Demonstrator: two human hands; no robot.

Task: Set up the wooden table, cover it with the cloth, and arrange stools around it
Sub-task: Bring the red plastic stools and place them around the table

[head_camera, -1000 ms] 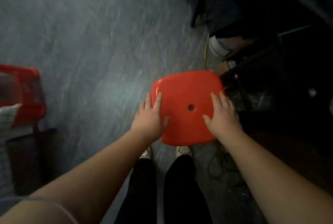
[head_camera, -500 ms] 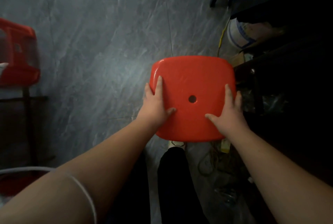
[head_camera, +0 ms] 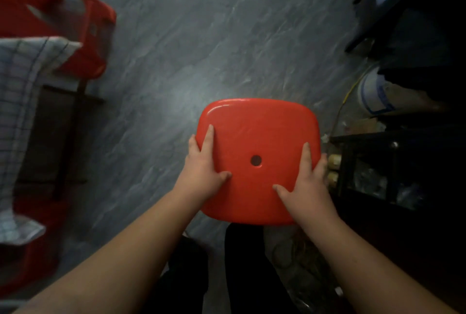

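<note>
A red plastic stool (head_camera: 257,132) with a small hole in its square seat is seen from above, in front of my legs. My left hand (head_camera: 204,177) grips the seat's left edge, index finger and thumb on top. My right hand (head_camera: 306,187) grips the right edge the same way. The stool's legs are hidden under the seat. At the left, a checked cloth (head_camera: 22,81) hangs over the dark wooden table (head_camera: 50,122). A second red stool (head_camera: 83,23) stands beside the table at the upper left, and another red shape (head_camera: 30,250) shows at the lower left.
Grey marbled floor (head_camera: 201,48) lies ahead. Dark furniture (head_camera: 378,175) stands close on the right, touching distance from the stool. A white bucket (head_camera: 373,94), a yellow cable (head_camera: 348,96) and loose cords (head_camera: 297,253) lie by it.
Both hands kept hold of the red stool. The view has swung left, so the clothed table and the second red stool now fill much more of the left side.
</note>
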